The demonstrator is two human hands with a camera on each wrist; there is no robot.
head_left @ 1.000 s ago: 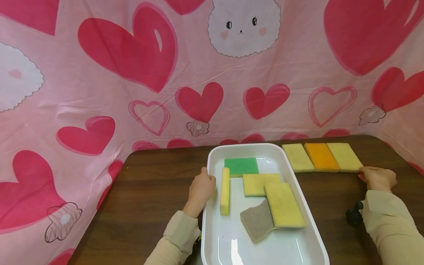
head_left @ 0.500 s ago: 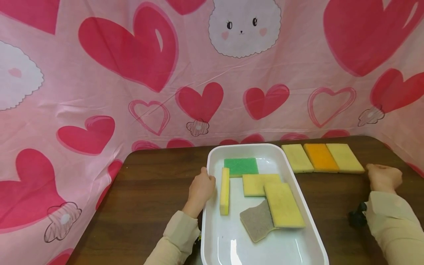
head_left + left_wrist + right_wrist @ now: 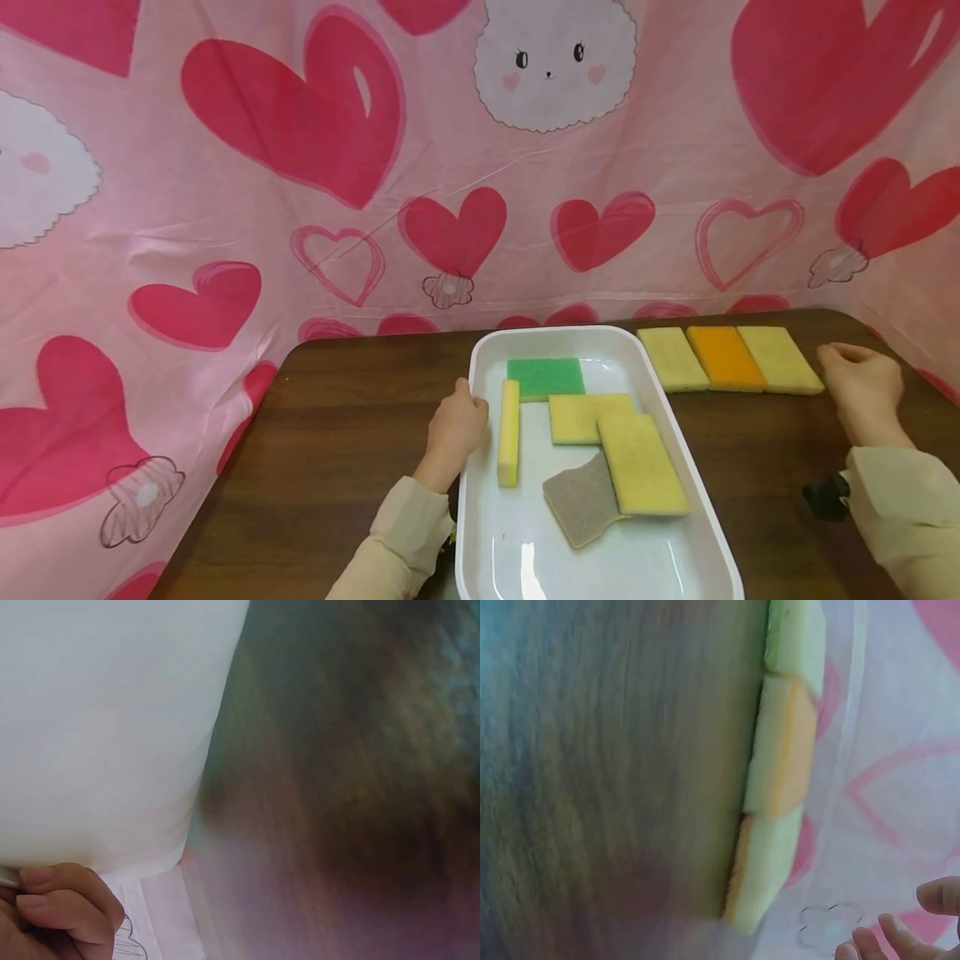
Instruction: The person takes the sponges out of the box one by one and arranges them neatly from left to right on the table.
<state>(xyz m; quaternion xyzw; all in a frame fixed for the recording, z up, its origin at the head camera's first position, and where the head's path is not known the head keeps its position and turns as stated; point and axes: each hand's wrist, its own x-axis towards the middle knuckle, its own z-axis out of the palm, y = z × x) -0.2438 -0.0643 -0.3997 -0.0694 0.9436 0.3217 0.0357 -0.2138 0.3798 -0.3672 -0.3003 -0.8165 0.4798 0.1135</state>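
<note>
My left hand (image 3: pixel 456 425) grips the left rim of a white tray (image 3: pixel 532 508), its fingers (image 3: pixel 75 907) curled under the edge in the left wrist view. Inside the tray lie a green scouring sponge (image 3: pixel 545 377), a grey-topped sponge (image 3: pixel 581 500) with a notched side, and two flat yellow sponges, one large (image 3: pixel 648 471) and one smaller (image 3: pixel 577 419). A narrow yellow sponge (image 3: pixel 508 433) stands on edge there. My right hand (image 3: pixel 864 387) hovers empty, loosely curled, just right of a row of three sponges: yellow (image 3: pixel 672 360), orange (image 3: pixel 726 360) and yellow (image 3: pixel 782 360).
Everything stands on a dark wooden table (image 3: pixel 337 467). Behind it hangs a pink cloth (image 3: pixel 450 150) printed with hearts. The sponge row lies side by side at the table's back, close to the tray's right rim.
My right hand has come off the rightmost yellow sponge, moved right, then slightly up. My left hand, the tray and the sponges inside have stayed put.
</note>
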